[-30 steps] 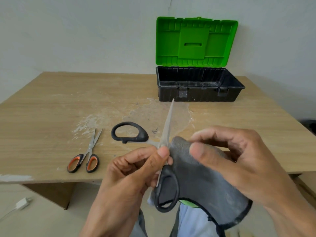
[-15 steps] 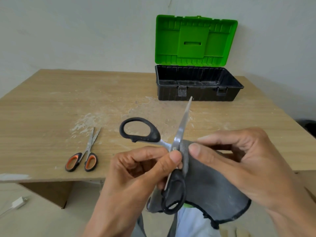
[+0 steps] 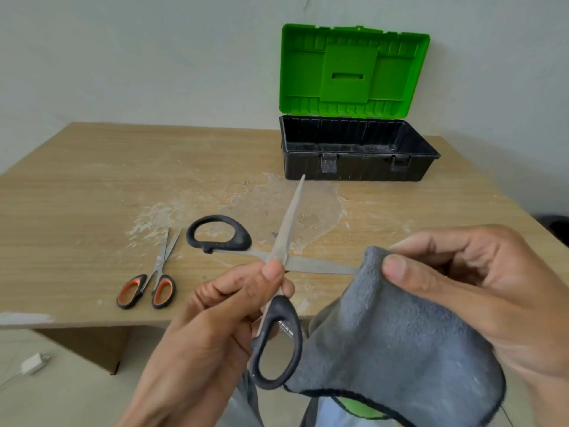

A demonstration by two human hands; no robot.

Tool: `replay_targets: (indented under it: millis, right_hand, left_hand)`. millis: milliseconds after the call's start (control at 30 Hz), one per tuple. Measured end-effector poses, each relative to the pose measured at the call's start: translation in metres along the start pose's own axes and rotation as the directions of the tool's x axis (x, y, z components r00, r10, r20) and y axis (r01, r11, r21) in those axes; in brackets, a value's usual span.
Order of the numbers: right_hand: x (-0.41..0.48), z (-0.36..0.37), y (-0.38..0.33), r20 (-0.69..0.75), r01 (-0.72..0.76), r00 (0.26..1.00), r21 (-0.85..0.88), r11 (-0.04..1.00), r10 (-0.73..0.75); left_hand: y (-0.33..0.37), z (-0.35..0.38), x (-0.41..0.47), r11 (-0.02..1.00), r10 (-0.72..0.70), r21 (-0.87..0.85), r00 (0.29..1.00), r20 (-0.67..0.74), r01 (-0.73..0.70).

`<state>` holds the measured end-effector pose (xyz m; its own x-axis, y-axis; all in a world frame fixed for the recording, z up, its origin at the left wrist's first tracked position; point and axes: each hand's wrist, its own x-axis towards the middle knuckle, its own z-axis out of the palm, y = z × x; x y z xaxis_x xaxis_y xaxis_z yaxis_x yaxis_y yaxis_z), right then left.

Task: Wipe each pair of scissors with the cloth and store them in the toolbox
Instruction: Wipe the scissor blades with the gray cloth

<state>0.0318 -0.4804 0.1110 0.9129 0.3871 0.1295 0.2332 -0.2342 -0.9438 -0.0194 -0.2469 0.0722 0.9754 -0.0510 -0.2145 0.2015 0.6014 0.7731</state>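
My left hand [image 3: 215,328] pinches the large black-handled scissors [image 3: 278,334] near the pivot; they are spread wide open, one blade pointing up toward the toolbox, the other pointing right. My right hand [image 3: 480,291] grips the grey cloth [image 3: 397,346], folded around the tip of the right-pointing blade. A smaller pair of orange-and-black scissors [image 3: 151,282] lies closed on the wooden table [image 3: 92,192], left of my hands. The black toolbox [image 3: 357,155] stands open at the back with its green lid [image 3: 351,72] upright; the part of its inside that I can see holds nothing.
Dried whitish stains mark the table's middle. The table's front edge runs just under my hands. A white charger plug [image 3: 34,363] with a cable lies on the floor at lower left. A dark object [image 3: 557,229] sits beyond the table's right edge.
The black scissors have been spread wider open. The cloth in my right hand has slid from the pivot out along the right-pointing blade to its tip.
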Motion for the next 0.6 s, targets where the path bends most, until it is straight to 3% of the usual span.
replay_targets:
  millis: [233,400,600]
  right_hand:
    - [0.000,0.003,-0.005,-0.034,0.040,0.999,-0.077,0.996,-0.043]
    - [0.005,0.023,-0.006,-0.028,0.098,0.994,-0.172,0.980,-0.104]
    - [0.005,0.015,-0.010,-0.018,0.050,0.998,-0.168,0.985,-0.054]
  left_hand:
    - [0.000,0.003,-0.002,0.977,0.125,0.180,0.992,-0.034,-0.117]
    - [-0.008,0.014,-0.004,0.866,0.320,0.398,0.947,0.019,-0.301]
    - [-0.006,0.003,-0.005,0.889,0.327,0.356,0.944,-0.055,-0.287]
